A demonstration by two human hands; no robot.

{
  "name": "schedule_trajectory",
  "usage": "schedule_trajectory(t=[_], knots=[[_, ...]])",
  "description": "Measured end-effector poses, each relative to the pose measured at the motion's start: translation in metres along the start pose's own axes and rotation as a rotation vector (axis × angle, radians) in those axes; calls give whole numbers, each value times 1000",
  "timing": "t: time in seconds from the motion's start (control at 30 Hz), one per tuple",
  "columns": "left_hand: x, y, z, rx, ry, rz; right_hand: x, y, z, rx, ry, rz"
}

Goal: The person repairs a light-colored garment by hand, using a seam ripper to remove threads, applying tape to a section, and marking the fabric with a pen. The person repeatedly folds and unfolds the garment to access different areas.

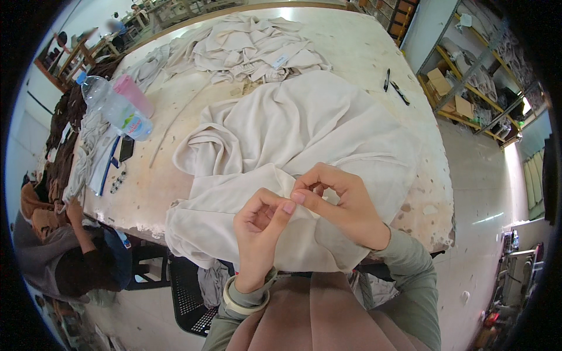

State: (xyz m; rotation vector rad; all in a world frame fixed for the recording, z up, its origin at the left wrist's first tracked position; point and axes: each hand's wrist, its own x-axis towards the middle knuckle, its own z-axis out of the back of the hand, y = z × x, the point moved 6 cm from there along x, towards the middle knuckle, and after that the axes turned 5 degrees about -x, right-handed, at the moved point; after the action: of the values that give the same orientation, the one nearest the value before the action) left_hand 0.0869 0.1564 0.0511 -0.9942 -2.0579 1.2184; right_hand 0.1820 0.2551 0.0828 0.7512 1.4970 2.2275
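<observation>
A large cream cloth (333,126) lies in loose folds across the near half of the table and hangs over its front edge. Above its near part, my left hand (259,228) is closed, thumb and forefinger pinching a small bit of the cloth. My right hand (346,205) pinches the same raised bit, its fingertips nearly touching those of the left. Whatever fine detail sits between the fingertips is too small to make out. A pale band circles my left wrist.
Beyond the cloth is a heap of cream garments (252,50) on the table (363,35). A water bottle (120,111), a pink tumbler (133,95) and a phone (126,148) sit left; pens (399,93) lie right. Another person (76,251) handles fabric at far left.
</observation>
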Motion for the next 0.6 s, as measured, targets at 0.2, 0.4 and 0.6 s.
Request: schedule_trajectory(t=[0.2, 0.4, 0.6], knots=[[1, 11, -4, 23, 45, 119, -3, 1, 1, -113, -39, 91], [3, 19, 2, 48, 16, 156, 3, -16, -1, -80, 3, -50], [6, 20, 6, -50, -4, 166, 10, -28, -1, 219, 70, -160]])
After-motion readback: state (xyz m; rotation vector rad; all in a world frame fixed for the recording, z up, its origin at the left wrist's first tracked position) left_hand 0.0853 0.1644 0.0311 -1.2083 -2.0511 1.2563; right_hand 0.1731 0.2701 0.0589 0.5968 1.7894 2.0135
